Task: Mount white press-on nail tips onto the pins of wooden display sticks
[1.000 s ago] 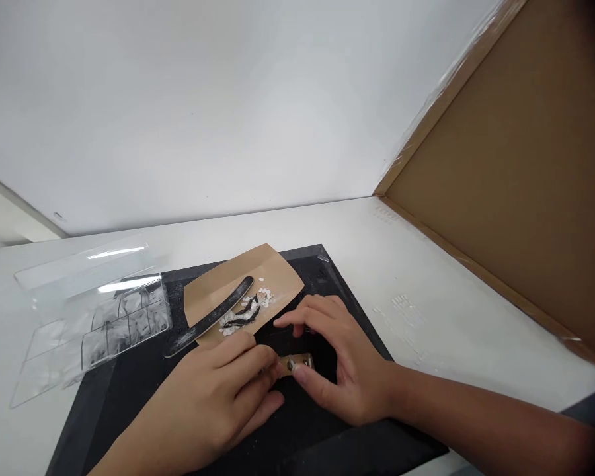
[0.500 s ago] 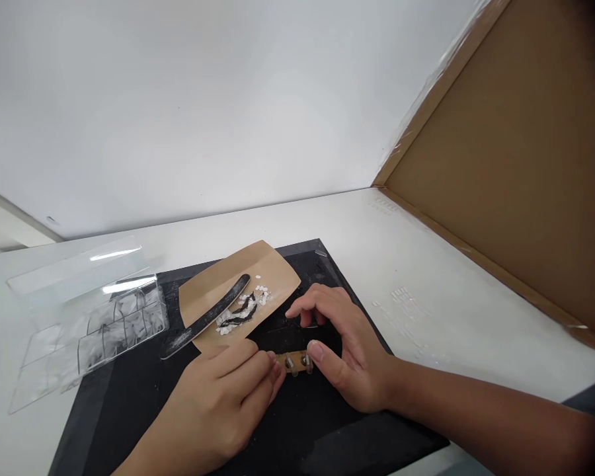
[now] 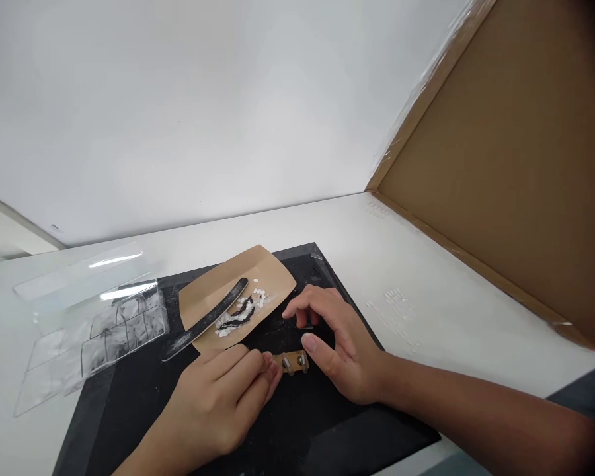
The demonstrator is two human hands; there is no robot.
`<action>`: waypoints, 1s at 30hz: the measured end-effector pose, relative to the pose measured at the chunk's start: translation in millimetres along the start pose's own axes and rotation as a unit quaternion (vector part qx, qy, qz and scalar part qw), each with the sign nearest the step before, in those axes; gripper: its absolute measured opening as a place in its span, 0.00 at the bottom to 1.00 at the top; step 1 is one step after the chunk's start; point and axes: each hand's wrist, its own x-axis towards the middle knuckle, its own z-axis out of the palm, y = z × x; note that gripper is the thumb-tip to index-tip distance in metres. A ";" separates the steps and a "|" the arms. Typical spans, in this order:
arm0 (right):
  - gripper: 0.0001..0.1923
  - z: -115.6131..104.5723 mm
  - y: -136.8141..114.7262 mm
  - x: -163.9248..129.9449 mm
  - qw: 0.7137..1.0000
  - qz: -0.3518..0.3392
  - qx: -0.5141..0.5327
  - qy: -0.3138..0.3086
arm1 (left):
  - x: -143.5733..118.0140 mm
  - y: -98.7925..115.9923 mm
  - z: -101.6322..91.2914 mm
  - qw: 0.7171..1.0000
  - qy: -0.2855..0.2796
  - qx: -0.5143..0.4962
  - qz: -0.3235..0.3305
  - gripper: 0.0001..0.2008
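Right thumb (image 3: 321,354) lifted, brown strip (image 3: 294,362) between hands (image 3: 221,393)

On the table (image 3: 426,264) I have a mat (image 3: 287,430), with a tray (image 3: 208,291) on its far part, scraps (image 3: 240,313) and a file (image 3: 205,322) on that. Nearer me, a strip (image 3: 294,363) lies between left hand (image 3: 218,393) and right hand (image 3: 342,344); a box (image 3: 123,330) sits left, a board (image 3: 515,165) right.

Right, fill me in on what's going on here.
Someone's left hand pinches one end of a small tan strip with two clear pieces on it, over the black mat. The right hand is open beside it, thumb close to the strip's other end; whether they touch is unclear. Beyond them, a file lies partly on a brown tray, next to white bits.
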 end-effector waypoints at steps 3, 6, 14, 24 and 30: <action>0.13 0.4 1.0 1.1 1.000 -0.004 -0.006 0.002 | 0.0 -2.5 -1.2 1.000 -0.001 0.008 0.016 0.06; 0.13 1.1 1.0 1.6 1.000 -0.008 -0.007 0.000 | 1.4 -4.8 -4.7 0.999 -0.006 0.014 0.043 0.03; 0.13 0.9 0.0 1.2 1.000 -0.001 -0.012 -0.017 | 0.3 -11.9 -17.1 0.997 -0.024 0.013 0.075 0.08; 0.12 -0.5 4.4 4.2 1.000 0.000 -0.027 -0.015 | -1.4 -18.7 -18.5 0.999 -0.011 -0.045 0.009 0.10; 0.11 -2.5 7.7 14.2 0.998 -0.026 -0.064 0.000 | -2.7 -19.5 -17.8 0.998 -0.031 -0.060 -0.006 0.10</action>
